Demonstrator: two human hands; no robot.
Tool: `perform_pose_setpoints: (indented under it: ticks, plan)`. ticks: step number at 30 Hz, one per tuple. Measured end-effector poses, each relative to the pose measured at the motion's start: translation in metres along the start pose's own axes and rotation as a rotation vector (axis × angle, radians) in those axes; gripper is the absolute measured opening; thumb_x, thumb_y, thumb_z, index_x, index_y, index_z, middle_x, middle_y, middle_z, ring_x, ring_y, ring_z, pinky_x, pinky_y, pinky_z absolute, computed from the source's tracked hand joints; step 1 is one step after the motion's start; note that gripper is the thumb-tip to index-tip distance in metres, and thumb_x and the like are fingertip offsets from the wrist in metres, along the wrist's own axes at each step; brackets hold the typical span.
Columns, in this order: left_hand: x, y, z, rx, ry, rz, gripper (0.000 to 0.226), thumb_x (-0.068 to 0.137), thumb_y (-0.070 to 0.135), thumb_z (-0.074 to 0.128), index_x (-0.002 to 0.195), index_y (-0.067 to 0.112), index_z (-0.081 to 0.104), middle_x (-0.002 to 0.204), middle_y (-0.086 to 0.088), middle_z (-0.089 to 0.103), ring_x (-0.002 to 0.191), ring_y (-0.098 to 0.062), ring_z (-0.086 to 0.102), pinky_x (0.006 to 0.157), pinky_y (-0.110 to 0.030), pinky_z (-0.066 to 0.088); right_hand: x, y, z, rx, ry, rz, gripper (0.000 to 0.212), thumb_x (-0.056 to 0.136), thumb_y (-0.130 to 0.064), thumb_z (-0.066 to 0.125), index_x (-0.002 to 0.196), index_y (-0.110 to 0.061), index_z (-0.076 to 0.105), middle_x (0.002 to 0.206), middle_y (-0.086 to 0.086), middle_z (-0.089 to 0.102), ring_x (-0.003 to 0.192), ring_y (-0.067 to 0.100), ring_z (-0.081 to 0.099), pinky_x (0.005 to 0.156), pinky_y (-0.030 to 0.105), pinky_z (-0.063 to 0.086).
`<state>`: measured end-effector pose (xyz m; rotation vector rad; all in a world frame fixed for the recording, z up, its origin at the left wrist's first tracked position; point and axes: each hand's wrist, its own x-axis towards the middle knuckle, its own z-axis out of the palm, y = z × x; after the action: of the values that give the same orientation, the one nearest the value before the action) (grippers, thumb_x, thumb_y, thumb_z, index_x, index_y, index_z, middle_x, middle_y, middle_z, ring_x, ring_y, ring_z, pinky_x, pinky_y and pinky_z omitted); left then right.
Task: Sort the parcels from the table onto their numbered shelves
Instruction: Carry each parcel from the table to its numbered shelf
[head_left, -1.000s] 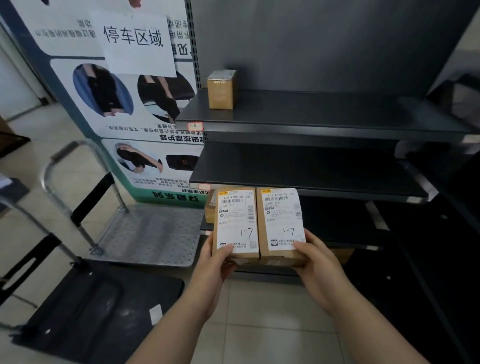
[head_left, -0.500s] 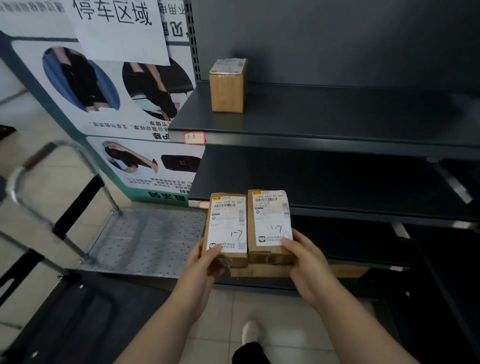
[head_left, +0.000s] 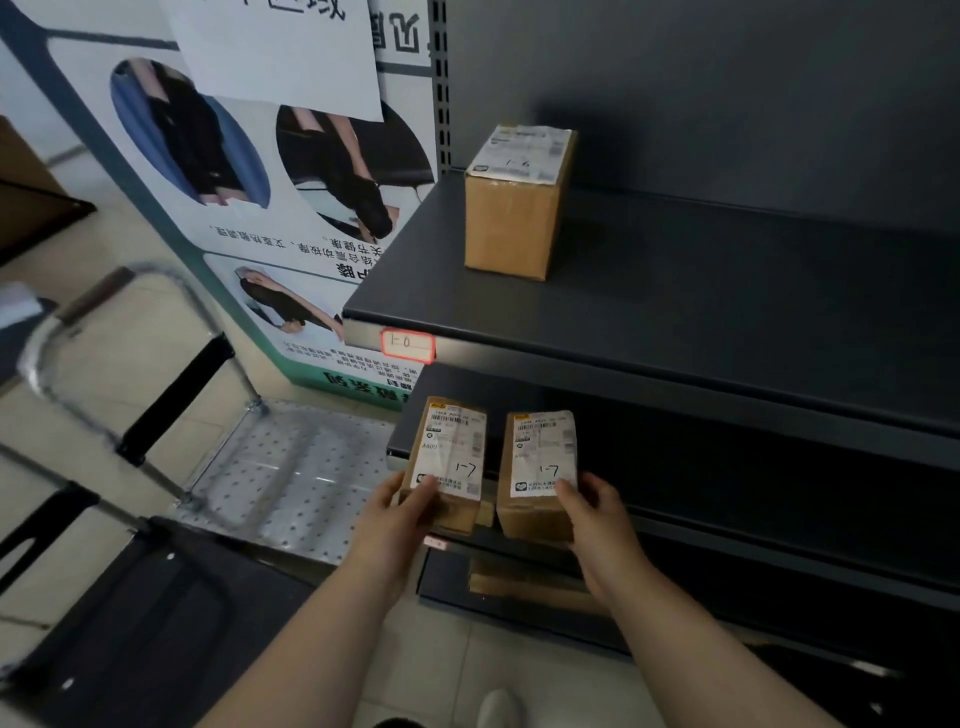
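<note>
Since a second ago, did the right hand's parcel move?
Yes. The right-hand parcel slid right along the front edge of the second shelf, opening a gap from the left-hand parcel.

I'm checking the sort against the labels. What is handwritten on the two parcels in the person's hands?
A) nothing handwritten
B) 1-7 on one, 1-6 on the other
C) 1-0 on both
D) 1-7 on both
D: the left parcel, held by the left hand, and the right parcel, held by the right hand, each show a handwritten 1-7 on the white label.
</note>
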<state>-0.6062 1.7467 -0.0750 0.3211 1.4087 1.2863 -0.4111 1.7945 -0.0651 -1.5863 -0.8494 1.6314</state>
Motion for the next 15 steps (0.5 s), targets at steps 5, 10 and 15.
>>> perform_pose_setpoints:
  ticks: [5, 10, 15]
  plan:
    - [0.027, 0.006, -0.005, 0.177, 0.018, -0.009, 0.029, 0.093, 0.019, 0.061, 0.122, 0.016, 0.061, 0.107, -0.008, 0.072, 0.083, -0.012, 0.072, 0.067, -0.023, 0.054, 0.016, -0.005, 0.023, -0.219, 0.096, -0.075, 0.049, 0.096, -0.028, 0.053, 0.142, -0.021, 0.036, 0.133, 0.005, 0.053, 0.113, 0.022, 0.054, 0.087, 0.032, 0.043]
    - [0.044, 0.019, -0.005, 0.332, 0.032, 0.018, 0.037, 0.095, 0.023, 0.059, 0.130, 0.017, 0.054, 0.109, -0.002, 0.068, 0.086, -0.007, 0.062, 0.080, -0.028, 0.049, 0.033, -0.014, 0.047, -0.352, 0.232, -0.105, 0.056, 0.094, -0.032, 0.055, 0.145, -0.023, 0.032, 0.139, 0.007, 0.049, 0.123, 0.029, 0.051, 0.089, 0.036, 0.046]
    - [0.069, 0.028, -0.003, 0.641, 0.117, 0.093, 0.031, 0.095, 0.033, 0.056, 0.124, 0.020, 0.057, 0.111, -0.006, 0.067, 0.099, -0.024, 0.064, 0.092, -0.046, 0.052, 0.048, -0.018, 0.057, -0.502, 0.275, -0.134, 0.051, 0.097, -0.037, 0.047, 0.145, -0.023, 0.033, 0.141, 0.007, 0.047, 0.127, 0.027, 0.047, 0.097, 0.037, 0.042]
